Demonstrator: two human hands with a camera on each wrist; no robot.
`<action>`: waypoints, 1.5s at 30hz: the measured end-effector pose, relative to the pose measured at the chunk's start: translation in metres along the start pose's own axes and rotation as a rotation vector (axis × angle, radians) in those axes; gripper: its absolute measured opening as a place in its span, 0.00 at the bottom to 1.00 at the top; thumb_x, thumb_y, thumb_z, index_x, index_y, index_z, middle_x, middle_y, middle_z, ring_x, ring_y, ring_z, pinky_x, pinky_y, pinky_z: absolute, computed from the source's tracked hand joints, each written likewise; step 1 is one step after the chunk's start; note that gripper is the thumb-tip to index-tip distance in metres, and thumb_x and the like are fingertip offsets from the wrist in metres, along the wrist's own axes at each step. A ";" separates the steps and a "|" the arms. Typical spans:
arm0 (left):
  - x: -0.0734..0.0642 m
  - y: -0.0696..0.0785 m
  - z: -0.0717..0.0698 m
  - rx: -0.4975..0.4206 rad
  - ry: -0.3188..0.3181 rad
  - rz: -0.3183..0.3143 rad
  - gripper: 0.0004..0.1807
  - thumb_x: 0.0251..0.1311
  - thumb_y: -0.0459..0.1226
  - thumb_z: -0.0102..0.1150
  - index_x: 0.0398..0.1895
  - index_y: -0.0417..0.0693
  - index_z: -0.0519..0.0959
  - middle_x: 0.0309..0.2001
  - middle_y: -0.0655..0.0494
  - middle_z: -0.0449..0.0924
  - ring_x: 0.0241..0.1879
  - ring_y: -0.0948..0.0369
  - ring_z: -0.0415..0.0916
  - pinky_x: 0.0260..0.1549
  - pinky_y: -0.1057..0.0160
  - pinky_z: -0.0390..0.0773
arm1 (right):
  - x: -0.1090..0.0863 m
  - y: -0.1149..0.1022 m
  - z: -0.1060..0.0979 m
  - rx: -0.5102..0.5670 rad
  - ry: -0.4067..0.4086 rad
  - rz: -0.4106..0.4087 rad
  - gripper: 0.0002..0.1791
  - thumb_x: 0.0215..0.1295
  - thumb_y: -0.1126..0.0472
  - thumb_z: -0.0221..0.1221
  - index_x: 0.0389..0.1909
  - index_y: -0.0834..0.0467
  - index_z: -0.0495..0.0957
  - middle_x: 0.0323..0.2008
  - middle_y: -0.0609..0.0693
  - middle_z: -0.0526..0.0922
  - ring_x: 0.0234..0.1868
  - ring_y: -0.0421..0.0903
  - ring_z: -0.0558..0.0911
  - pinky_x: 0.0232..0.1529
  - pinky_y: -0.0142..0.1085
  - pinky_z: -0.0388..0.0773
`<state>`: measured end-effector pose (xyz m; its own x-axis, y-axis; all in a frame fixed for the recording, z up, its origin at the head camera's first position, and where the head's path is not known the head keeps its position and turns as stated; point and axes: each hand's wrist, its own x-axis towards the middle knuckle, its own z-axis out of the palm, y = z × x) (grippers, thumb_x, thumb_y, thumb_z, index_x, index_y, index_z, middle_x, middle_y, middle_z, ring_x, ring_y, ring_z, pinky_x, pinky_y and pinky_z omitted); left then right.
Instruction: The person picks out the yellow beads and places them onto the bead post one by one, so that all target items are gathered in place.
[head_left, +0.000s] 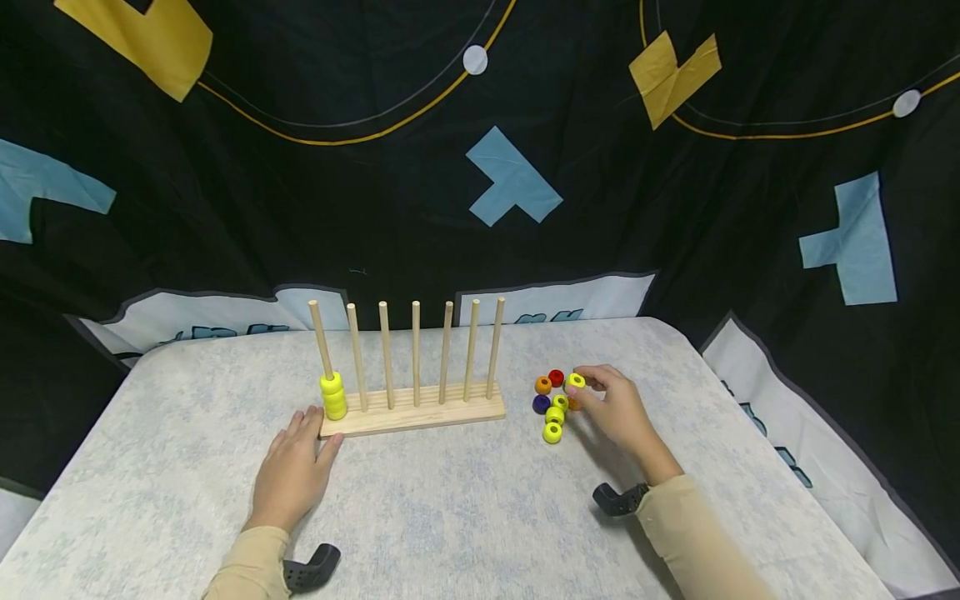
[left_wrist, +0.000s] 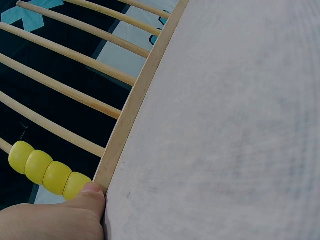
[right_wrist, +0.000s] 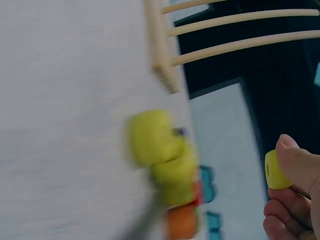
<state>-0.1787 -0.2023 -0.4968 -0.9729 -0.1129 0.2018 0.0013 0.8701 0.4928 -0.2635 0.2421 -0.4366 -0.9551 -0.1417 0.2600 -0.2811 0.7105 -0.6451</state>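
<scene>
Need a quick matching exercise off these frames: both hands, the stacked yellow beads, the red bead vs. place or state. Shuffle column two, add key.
Column 1
1. Left hand
2. Right hand
3. Stacked yellow beads
4. Red bead

Column 2
A. Threaded on the leftmost peg in the head view
B. Loose on the table
C. At one end of the wooden base, thumb touching it
D. Pinching a single yellow bead

Pairs: 1-C, 2-D, 3-A, 4-B
</scene>
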 end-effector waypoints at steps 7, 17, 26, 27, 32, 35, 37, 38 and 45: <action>0.000 -0.001 0.001 -0.008 0.021 0.009 0.35 0.75 0.47 0.48 0.72 0.28 0.60 0.72 0.29 0.59 0.74 0.34 0.53 0.72 0.34 0.52 | 0.038 -0.043 -0.022 -0.036 0.012 -0.078 0.21 0.69 0.53 0.62 0.58 0.59 0.79 0.55 0.57 0.80 0.55 0.55 0.80 0.59 0.52 0.80; 0.000 0.000 0.001 -0.008 0.023 0.008 0.34 0.74 0.46 0.49 0.72 0.29 0.59 0.72 0.29 0.59 0.74 0.34 0.53 0.72 0.34 0.51 | 0.080 -0.099 -0.029 -0.012 0.030 -0.220 0.21 0.69 0.52 0.62 0.58 0.57 0.79 0.54 0.53 0.80 0.54 0.53 0.79 0.58 0.47 0.81; -0.001 0.000 0.001 -0.009 0.019 0.004 0.34 0.75 0.46 0.48 0.73 0.29 0.59 0.72 0.30 0.58 0.74 0.35 0.52 0.73 0.35 0.51 | 0.100 -0.152 -0.017 0.040 0.024 -0.311 0.19 0.67 0.55 0.64 0.56 0.58 0.80 0.51 0.52 0.81 0.53 0.49 0.80 0.58 0.42 0.82; -0.001 0.000 0.001 -0.007 0.020 0.004 0.34 0.75 0.46 0.49 0.73 0.29 0.59 0.72 0.30 0.58 0.74 0.35 0.52 0.73 0.35 0.51 | 0.101 -0.157 -0.015 0.040 0.021 -0.319 0.19 0.67 0.55 0.64 0.56 0.58 0.80 0.51 0.52 0.81 0.53 0.49 0.80 0.58 0.41 0.82; 0.000 -0.001 0.001 -0.007 0.019 0.005 0.35 0.75 0.49 0.47 0.73 0.30 0.59 0.73 0.30 0.58 0.74 0.35 0.52 0.73 0.35 0.51 | 0.107 -0.181 -0.005 0.041 -0.010 -0.346 0.19 0.67 0.53 0.65 0.54 0.57 0.81 0.51 0.50 0.81 0.54 0.48 0.80 0.58 0.40 0.82; 0.000 -0.001 0.001 -0.009 0.022 0.008 0.35 0.75 0.49 0.47 0.73 0.30 0.59 0.72 0.30 0.59 0.74 0.35 0.52 0.73 0.35 0.51 | 0.108 -0.192 0.002 0.041 -0.040 -0.347 0.18 0.66 0.52 0.65 0.53 0.55 0.81 0.51 0.49 0.81 0.54 0.46 0.80 0.58 0.38 0.81; 0.000 -0.001 0.001 -0.008 0.021 0.007 0.35 0.75 0.48 0.47 0.73 0.30 0.59 0.72 0.30 0.59 0.74 0.35 0.53 0.73 0.35 0.51 | 0.110 -0.199 0.007 0.043 -0.061 -0.351 0.17 0.66 0.52 0.64 0.52 0.55 0.81 0.51 0.48 0.81 0.54 0.46 0.79 0.58 0.37 0.81; 0.000 -0.001 0.001 -0.006 0.021 0.007 0.35 0.75 0.48 0.48 0.72 0.30 0.59 0.72 0.30 0.59 0.74 0.35 0.53 0.73 0.35 0.52 | 0.110 -0.203 0.010 0.042 -0.070 -0.353 0.17 0.66 0.51 0.64 0.52 0.55 0.81 0.51 0.48 0.81 0.54 0.45 0.79 0.58 0.37 0.81; -0.001 0.002 -0.002 -0.008 -0.012 -0.011 0.36 0.75 0.48 0.48 0.73 0.30 0.58 0.73 0.31 0.57 0.75 0.35 0.51 0.73 0.35 0.50 | 0.113 -0.227 0.031 0.027 -0.139 -0.411 0.16 0.67 0.51 0.64 0.51 0.54 0.81 0.50 0.47 0.82 0.56 0.44 0.80 0.61 0.34 0.79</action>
<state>-0.1776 -0.2017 -0.4944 -0.9755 -0.1164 0.1865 -0.0073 0.8651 0.5016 -0.3102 0.0431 -0.2832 -0.7666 -0.5015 0.4011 -0.6409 0.5581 -0.5271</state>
